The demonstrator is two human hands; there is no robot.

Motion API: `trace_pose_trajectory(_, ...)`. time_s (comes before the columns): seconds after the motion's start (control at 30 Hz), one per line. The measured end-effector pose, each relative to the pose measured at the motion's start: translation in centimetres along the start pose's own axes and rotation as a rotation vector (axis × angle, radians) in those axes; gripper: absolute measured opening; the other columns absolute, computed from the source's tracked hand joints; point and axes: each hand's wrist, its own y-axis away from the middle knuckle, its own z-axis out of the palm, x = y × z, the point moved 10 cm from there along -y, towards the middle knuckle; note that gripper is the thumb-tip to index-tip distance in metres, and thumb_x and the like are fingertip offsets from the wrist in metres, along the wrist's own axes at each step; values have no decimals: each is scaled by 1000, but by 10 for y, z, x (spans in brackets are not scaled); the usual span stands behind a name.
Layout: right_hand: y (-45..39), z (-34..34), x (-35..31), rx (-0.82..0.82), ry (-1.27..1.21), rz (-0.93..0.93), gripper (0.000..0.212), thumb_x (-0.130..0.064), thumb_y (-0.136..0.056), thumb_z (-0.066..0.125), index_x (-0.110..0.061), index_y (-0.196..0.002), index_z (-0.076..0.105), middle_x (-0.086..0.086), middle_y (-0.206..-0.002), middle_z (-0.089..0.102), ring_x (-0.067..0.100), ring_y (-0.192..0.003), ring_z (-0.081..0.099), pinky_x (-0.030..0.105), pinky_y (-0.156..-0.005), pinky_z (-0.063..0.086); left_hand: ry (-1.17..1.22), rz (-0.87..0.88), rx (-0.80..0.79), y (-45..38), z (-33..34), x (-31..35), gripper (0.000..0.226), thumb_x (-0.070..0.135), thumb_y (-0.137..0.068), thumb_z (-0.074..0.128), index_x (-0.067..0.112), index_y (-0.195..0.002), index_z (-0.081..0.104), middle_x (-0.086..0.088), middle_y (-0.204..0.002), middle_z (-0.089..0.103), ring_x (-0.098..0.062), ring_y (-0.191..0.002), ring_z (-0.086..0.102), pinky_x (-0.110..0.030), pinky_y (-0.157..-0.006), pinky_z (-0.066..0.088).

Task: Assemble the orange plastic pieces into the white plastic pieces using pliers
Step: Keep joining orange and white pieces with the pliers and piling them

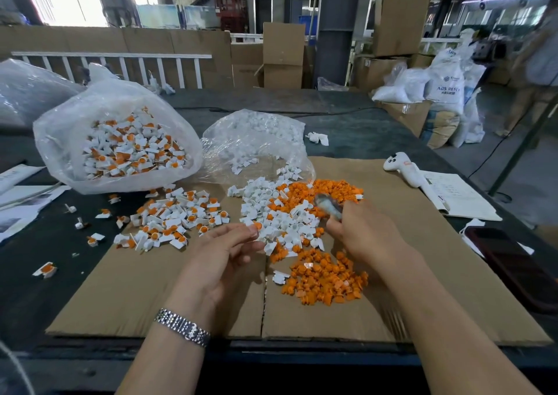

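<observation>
Hidden: the pliers (328,206) are motion-blurred, only the metal head showing above the right hand (360,231); the handles are buried in the palm, and how the jaws stand cannot be told.
Cut off: both forearms leave the bottom edge.
Edges: the cardboard sheet (422,274) covers the dark surface (347,122); bare cardboard lies near the person and to the right.
Room: the assembled pieces (178,216) lie left, the loose white pieces (271,210) centre, the orange pieces (323,280) just right of them, the heaps touching.
Left grip: the left hand (223,255) has fingers lightly curled, fingertips at the edge of the white heap; whether they pinch a piece is unclear.
Right grip: closed round the pliers.
</observation>
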Motion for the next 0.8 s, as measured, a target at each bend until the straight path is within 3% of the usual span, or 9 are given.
trace_pose_trajectory(0.07, 7, -12, -12, -51, -233, -17, 29, -33, -101, 47, -13, -81, 54, 5, -75, 59, 17, -60, 51, 29, -52, 37, 4, 17, -16, -1, 4, 3, 38, 13, -64, 81, -1, -98, 71, -9, -83, 78, -15, -65, 74, -17, -46, 49)
trace_pose_trajectory(0.13, 20, -14, -31, -217, -478, -48, 20, -21, -99, 52, -9, -84, 60, 15, -77, 68, 20, -61, 61, 35, -58, 49, 8, 34, -32, -2, 8, 7, 39, 13, -66, 79, -3, -101, 70, -9, -83, 78, -14, -64, 73, -17, -46, 49)
trace_pose_trajectory(0.2, 36, -10, -52, -385, -543, -113, 12, -14, -97, 57, -5, -94, 64, 16, -83, 74, 21, -67, 69, 35, -66, 57, 30, 46, -42, -2, 12, 11, 38, 12, -68, 78, -4, -101, 69, -8, -80, 77, -14, -63, 72, -17, -47, 50)
trace_pose_trajectory(0.33, 55, 9, -79, -552, -547, -156, 23, -20, -103, 52, 1, -105, 63, 17, -97, 75, 25, -84, 74, 41, -79, 58, 49, 80, -22, 0, 15, 18, 38, 6, -74, 78, -6, -108, 67, -8, -77, 75, -15, -64, 72, -18, -48, 50)
trace_pose_trajectory(0.5, 59, 21, -91, -557, -614, -166, 30, -25, -105, 48, 3, -109, 59, 17, -92, 73, 24, -82, 71, 42, -76, 57, 16, 91, 24, 0, 9, 21, 24, 0, -84, 75, -3, -106, 67, -9, -76, 77, -15, -64, 73, -18, -48, 50)
trace_pose_trajectory(0.7, 60, 30, -94, -572, -644, -150, 31, -29, -105, 47, 0, -107, 58, 16, -90, 70, 33, -84, 69, 51, -84, 57, -45, 116, 54, 0, 3, 25, 11, 1, -85, 76, 2, -94, 69, -10, -74, 76, -16, -64, 74, -19, -49, 52)
trace_pose_trajectory(0.8, 60, 29, -97, -569, -670, -155, 24, -27, -106, 47, -6, -100, 58, 10, -86, 69, 17, -74, 68, 38, -72, 56, -58, 112, 56, 0, 2, 26, 10, 1, -86, 75, 2, -94, 69, -9, -74, 76, -15, -64, 74, -19, -50, 53)
